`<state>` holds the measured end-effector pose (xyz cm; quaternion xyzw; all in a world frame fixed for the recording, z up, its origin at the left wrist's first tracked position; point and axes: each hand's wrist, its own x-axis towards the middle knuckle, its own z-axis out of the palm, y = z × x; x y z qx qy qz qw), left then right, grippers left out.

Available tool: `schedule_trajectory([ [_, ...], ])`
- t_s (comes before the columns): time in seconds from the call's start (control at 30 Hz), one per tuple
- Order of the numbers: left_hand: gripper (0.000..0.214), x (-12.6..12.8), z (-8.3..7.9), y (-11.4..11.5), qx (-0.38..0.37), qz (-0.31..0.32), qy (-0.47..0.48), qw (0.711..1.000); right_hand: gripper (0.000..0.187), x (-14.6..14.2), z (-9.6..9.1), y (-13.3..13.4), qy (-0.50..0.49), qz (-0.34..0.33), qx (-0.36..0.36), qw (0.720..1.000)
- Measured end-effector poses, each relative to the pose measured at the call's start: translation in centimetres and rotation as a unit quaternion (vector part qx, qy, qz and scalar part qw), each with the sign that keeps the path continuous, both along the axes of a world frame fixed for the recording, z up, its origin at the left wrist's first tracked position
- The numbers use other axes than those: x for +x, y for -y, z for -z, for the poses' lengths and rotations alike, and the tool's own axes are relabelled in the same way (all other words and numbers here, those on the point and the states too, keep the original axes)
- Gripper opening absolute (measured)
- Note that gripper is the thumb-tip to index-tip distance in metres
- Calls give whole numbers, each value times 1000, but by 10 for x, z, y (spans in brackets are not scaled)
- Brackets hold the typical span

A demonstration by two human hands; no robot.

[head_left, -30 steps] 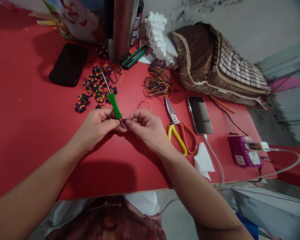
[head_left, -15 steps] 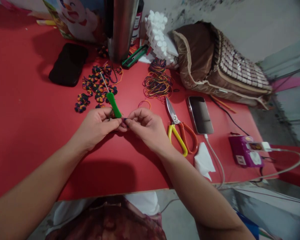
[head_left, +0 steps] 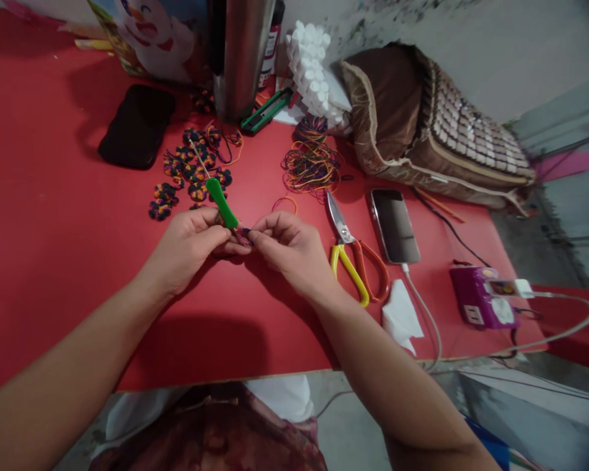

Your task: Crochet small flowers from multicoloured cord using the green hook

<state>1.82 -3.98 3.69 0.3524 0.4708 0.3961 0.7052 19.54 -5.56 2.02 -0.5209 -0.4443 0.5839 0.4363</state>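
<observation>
Over the red table (head_left: 53,222), my left hand (head_left: 189,245) and my right hand (head_left: 289,247) meet fingertip to fingertip. A crochet hook with a green handle (head_left: 219,203) sticks up and away from my left hand's closed fingers, its metal shaft pointing to the far left. My right hand pinches a small piece of multicoloured yarn (head_left: 244,233) between the two hands. Just beyond the hook lie several small crocheted flowers (head_left: 186,171) in dark blue, orange and yellow.
A loose tangle of coloured yarn (head_left: 310,163) lies beyond my right hand. To the right are yellow-and-red scissors (head_left: 351,252), a phone (head_left: 395,226) on a cable, a white tissue (head_left: 400,317), a purple charger (head_left: 478,297). Behind: black case (head_left: 137,125), steel flask (head_left: 240,55), brown bag (head_left: 422,131).
The hook's tip has swung slightly to the left and farther away. Both hands have stayed in place with small finger movements.
</observation>
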Motion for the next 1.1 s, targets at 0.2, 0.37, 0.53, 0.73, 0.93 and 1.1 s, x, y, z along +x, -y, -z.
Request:
schedule_trajectory([
  [0.2, 3, 0, -1, 0, -6, 8, 6, 1000, 27, 0, -3, 1, 14, 4, 11, 1000],
  [0.37, 10, 1, -1, 1, -10, 9, -30, 999, 21, 1, -5, 0, 18, 10, 37, 999],
  [0.53, 7, 1, -1, 1, -7, 10, -12, 1000, 20, 0, -3, 0, 14, 10, 27, 999],
  [0.73, 5, 2, -3, 0, 3, 5, 11, 1000, 22, -2, 0, 1, 10, 11, 19, 1000],
  [0.93, 7, 0, -2, 1, -5, 11, -8, 1000, 24, -1, -1, 1, -2, 12, 6, 1000],
  [1.1, 8, 0, -1, 1, -7, 10, -10, 1000, 22, -1, 1, 1, -14, 10, 15, 1000],
])
